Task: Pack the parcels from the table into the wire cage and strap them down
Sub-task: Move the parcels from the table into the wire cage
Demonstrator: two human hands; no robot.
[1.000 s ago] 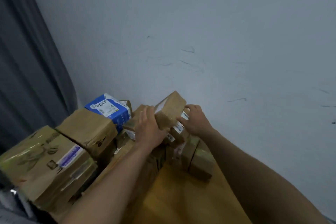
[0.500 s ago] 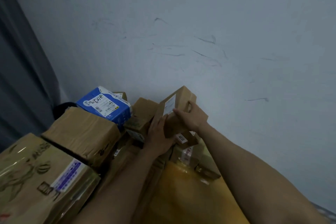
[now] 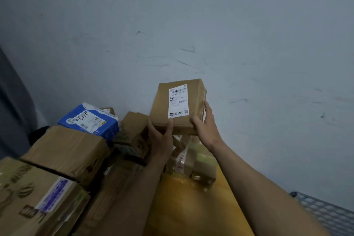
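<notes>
While I hold the small brown cardboard parcel (image 3: 173, 120) above the brown carton stack (image 3: 67, 145) | left hand (image 3: 161, 138) grips bottom edge, right hand (image 3: 206, 126) its side | white label (image 3: 178, 100) faces me, probably for reading.

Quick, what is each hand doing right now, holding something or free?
Left hand: holding the labelled brown parcel by its lower left corner.
Right hand: holding the same parcel by its right edge.
</notes>
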